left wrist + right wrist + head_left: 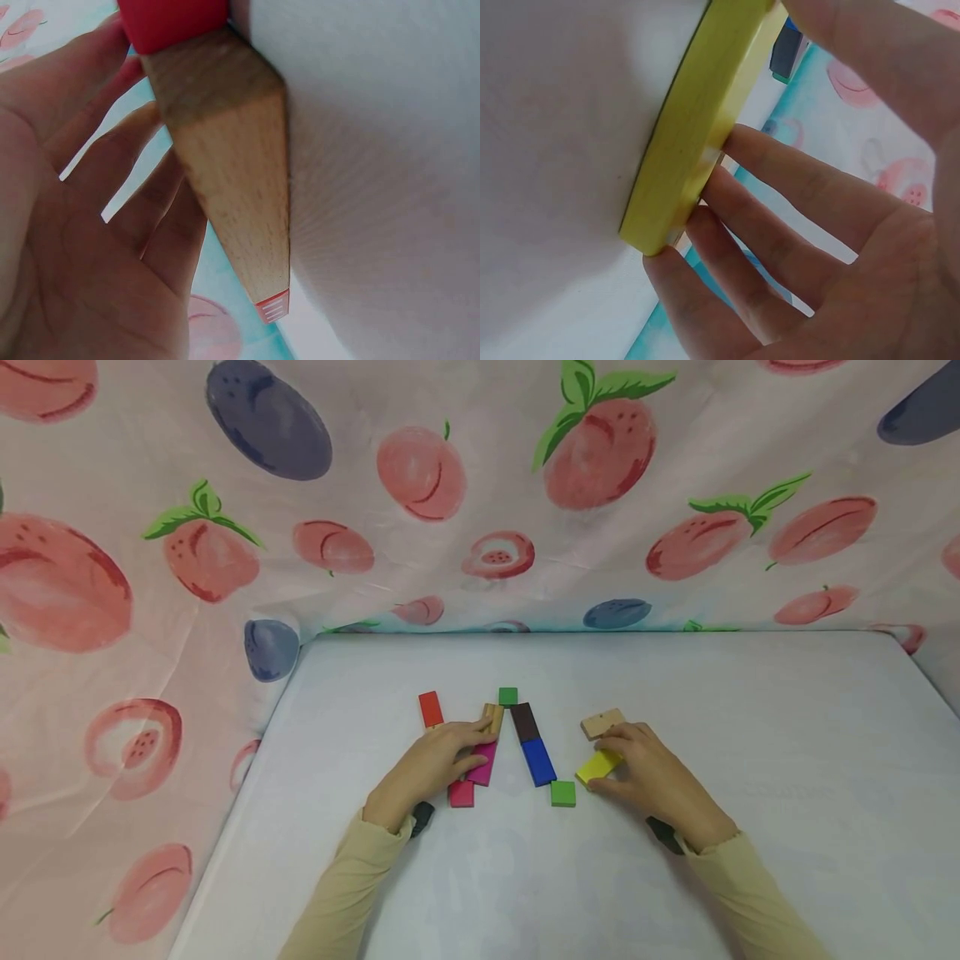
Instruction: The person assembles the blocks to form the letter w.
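On the white table, my left hand reaches over a magenta block and a light wooden block, fingertips and thumb right at them. The left wrist view shows its fingers fairly straight beside another wooden block, which the hand mostly hides in the head view. A pink block lies under the wrist side. My right hand pinches a yellow block between thumb and fingers. In the right wrist view, fingertips line the long side of this yellow block, low over the tabletop.
A dark brown block and a blue block form a slanting line between the hands. Green blocks sit near its ends. An orange-red block lies left; a wooden block lies beyond the right hand. Fruit-printed cloth hangs behind.
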`<action>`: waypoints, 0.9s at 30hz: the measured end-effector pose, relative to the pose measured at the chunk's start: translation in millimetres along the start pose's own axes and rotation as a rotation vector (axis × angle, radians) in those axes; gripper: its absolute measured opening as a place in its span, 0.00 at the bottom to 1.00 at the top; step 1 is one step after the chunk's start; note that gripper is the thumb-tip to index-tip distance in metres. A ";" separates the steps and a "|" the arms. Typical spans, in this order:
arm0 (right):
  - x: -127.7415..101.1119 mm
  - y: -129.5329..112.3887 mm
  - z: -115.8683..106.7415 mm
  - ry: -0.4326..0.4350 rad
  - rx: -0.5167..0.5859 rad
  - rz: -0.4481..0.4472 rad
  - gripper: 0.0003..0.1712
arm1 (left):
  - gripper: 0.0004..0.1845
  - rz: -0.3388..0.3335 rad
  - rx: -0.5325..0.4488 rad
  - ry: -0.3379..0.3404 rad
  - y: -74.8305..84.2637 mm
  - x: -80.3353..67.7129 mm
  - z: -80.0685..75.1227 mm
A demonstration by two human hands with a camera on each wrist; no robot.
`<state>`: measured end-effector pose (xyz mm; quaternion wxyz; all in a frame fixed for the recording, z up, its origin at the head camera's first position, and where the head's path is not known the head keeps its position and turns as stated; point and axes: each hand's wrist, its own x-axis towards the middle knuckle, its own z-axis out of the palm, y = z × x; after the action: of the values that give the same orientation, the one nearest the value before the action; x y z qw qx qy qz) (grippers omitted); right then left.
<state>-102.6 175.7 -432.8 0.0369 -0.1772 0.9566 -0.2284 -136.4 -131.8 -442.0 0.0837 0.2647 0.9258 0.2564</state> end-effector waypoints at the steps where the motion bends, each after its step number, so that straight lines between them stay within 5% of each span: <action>1: 0.3 0.1 0.2 0.001 -0.001 -0.003 0.33 | 0.24 0.000 -0.001 0.000 0.1 0.0 0.0; 27: 11.2 5.4 -5.0 -0.087 0.024 -0.095 0.31 | 0.23 0.016 0.017 0.006 0.5 -0.2 -0.5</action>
<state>-115.5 178.4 -430.6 0.0695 -0.2316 0.9418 -0.2336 -136.2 -131.7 -441.4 0.0766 0.2719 0.9261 0.2500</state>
